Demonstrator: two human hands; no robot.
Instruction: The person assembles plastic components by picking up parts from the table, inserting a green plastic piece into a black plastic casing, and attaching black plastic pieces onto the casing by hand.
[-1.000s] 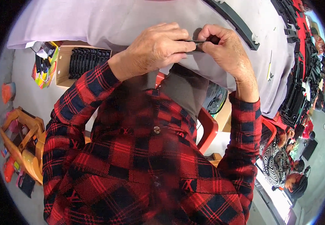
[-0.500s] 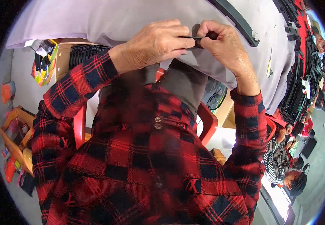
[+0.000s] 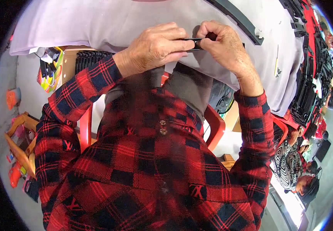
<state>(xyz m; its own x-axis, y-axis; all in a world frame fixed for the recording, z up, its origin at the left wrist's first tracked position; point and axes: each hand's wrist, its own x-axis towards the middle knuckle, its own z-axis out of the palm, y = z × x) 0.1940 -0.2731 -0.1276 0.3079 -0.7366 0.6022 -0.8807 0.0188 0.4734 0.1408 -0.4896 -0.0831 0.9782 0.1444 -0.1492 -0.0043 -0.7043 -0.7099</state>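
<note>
A thin dark piece (image 3: 197, 44) is held between the two hands, up above the edge of the pale cloth (image 3: 78, 27) that is spread over the table. The piece looks black or nearly black, flat and narrow, with straight edges. A faint green shine is seen along its top edge. It is held lying sideways, from one hand toward the other.

The piece is gripped by the left hand (image 3: 157, 45), with the fingers laid along it and pointed to the right. Its other side is pinched by the right hand (image 3: 226, 46), with the thumb and first finger bent into a ring.

Most of the piece is covered by the fingers, so its full shape and its ends cannot be seen. A small dark tip is seen past the right hand, but it cannot be told if it is part of the same piece. The inside of the right hand's ring is in shadow, and it cannot be told if something small is tucked in there. The left thumb is hidden too.

A long black bar (image 3: 233, 19) is laid on the cloth near the right hand, and its far end is cut off by the top of the view. A thin tool with a yellow handle (image 3: 276, 67) is seen farther right.
</note>
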